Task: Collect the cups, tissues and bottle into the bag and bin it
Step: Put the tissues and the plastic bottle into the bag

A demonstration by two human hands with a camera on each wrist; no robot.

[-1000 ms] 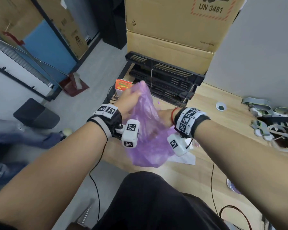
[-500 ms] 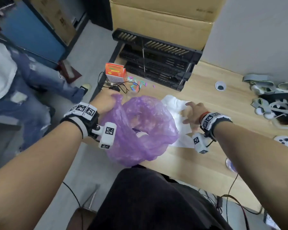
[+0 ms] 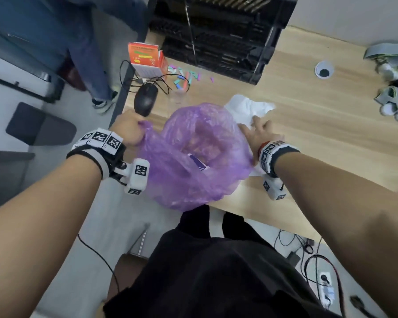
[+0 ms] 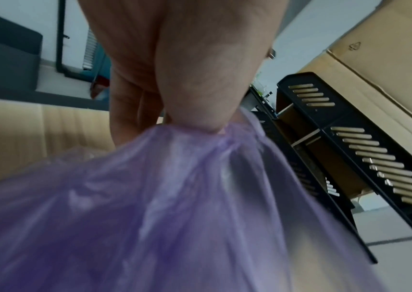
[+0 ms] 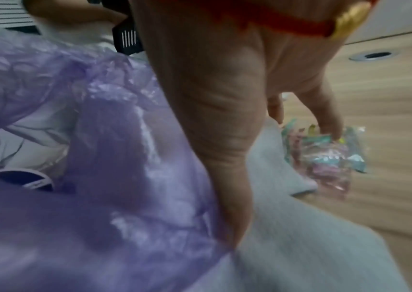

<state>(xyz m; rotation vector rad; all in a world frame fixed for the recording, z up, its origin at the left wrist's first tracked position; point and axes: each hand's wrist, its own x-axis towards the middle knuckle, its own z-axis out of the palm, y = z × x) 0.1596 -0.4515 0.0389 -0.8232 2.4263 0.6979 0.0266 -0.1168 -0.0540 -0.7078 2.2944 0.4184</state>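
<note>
My left hand (image 3: pixel 133 130) grips the left rim of a thin purple bag (image 3: pixel 193 157), which gapes open at the desk's front left edge; the left wrist view shows my left hand (image 4: pixel 199 118) bunching the film of the bag (image 4: pixel 174 207). A dark blue and white item (image 3: pixel 197 162) lies inside. My right hand (image 3: pixel 259 127) is spread just right of the bag, over a crumpled white tissue (image 3: pixel 251 106). In the right wrist view its fingers (image 5: pixel 329 118) reach down onto a clear crumpled packet with coloured bits (image 5: pixel 329 156) beside the tissue (image 5: pixel 287 227).
On the wooden desk (image 3: pixel 319 138) behind the bag are a black mouse (image 3: pixel 145 99), an orange box (image 3: pixel 147 58), scattered coloured bits (image 3: pixel 184 76) and a black rack (image 3: pixel 216 31). Grey straps (image 3: pixel 393 95) lie at the right. Another person's legs (image 3: pixel 90 65) stand left of the desk.
My right hand has let go of the bag and moved right onto the tissue. The left hand has lowered the bag, whose mouth has spread open. A person has walked in at the left.
</note>
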